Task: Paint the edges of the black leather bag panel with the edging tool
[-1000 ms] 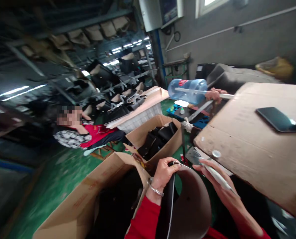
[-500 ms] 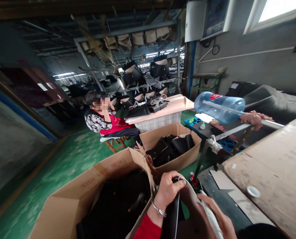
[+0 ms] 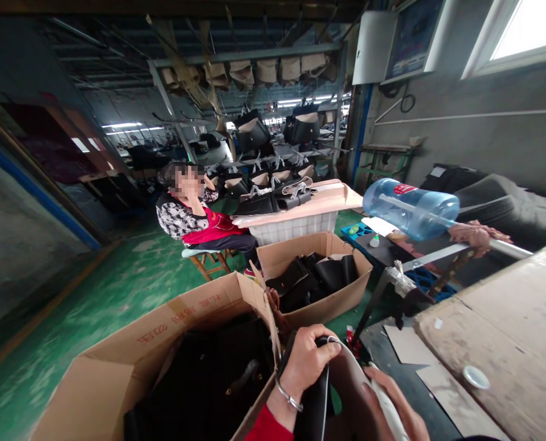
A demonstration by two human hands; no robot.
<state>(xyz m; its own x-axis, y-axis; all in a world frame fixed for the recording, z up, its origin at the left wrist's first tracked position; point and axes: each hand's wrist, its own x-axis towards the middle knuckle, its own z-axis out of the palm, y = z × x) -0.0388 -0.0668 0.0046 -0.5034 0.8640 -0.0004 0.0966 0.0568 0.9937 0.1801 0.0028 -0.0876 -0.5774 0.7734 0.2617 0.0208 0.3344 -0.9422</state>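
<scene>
The left hand [image 3: 312, 360] is closed in a firm pinch, thumb against fingers, on the upper edge of a dark, pale-edged piece [image 3: 350, 384]; the piece stands in front of the person at the bottom of the view, its brownish inner side turned to the right, just beside the near cardboard box [image 3: 96, 373] with its heap of black pieces [image 3: 194, 383]. The right hand [image 3: 407, 407] has its fingers wrapped around a white-handled tool [image 3: 387, 405], next to that inner side; its lower part is cut off by the frame, so whether the tool touches the piece cannot be told. The step in hand appears to be steadying the piece by its edge with the tool at the ready; any next move would call for a firm left pinch, a controlled right grip, and the left fingers clear of the tool; the cardboard-covered table [image 3: 512, 312] lies to the right.
</scene>
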